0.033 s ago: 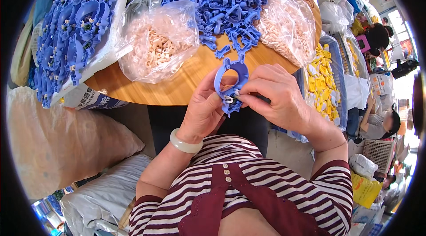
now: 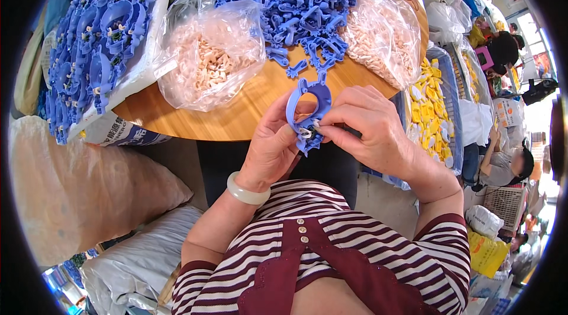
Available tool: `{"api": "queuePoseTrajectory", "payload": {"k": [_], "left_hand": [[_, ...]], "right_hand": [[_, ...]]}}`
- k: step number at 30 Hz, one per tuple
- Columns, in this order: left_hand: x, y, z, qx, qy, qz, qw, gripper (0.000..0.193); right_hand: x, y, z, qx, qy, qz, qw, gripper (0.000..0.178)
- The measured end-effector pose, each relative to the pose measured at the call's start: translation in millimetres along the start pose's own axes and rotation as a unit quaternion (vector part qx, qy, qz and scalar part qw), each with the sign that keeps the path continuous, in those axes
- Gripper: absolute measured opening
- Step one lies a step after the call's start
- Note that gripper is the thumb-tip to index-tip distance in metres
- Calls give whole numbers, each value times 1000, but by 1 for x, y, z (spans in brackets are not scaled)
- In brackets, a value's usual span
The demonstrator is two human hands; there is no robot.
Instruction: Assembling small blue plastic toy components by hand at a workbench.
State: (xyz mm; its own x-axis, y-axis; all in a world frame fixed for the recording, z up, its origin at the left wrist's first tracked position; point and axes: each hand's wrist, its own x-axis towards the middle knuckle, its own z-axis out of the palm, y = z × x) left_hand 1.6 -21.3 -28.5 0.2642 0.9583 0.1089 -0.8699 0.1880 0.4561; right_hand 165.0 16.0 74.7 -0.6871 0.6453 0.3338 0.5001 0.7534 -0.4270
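Blue ring gripped between two hands at the near edge

The blue ring is off the tabletop, just past its near edge and in front of the wearer's body. The left hand grasps its left side between thumb and fingers, apparently to steady it. The right hand pinches at its lower right, thumb and forefinger together beside a small white piece; whether they grip that piece or the ring itself is hard to tell. Held this way, the round gap faces up and the lower end lies between both thumbs, likely for a clear view.

Beyond the hands, a heap of blue parts spreads over the far middle, flanked by a left bag and a right bag of pale pieces. Both bags gape toward the middle, probably for easy reach. At far left, similar rings lie grouped on a white sheet, seemingly kept apart from the loose parts.
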Motion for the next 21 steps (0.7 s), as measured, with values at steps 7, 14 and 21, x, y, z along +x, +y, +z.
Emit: {"api": "queuePoseTrajectory", "payload": {"k": [7,14,21], "left_hand": [[-2,-5,-7,0,3,16,1000,62],[-3,-5,-5,0,11,20,1000,63],[-4,-7,-5,5,13,33,999,63]], "right_hand": [[-6,-3,4,34,14,48,998,15],[-12,-3,11,44,33,94,994,14],[-13,-3,15,92,26,126,987,9]]}}
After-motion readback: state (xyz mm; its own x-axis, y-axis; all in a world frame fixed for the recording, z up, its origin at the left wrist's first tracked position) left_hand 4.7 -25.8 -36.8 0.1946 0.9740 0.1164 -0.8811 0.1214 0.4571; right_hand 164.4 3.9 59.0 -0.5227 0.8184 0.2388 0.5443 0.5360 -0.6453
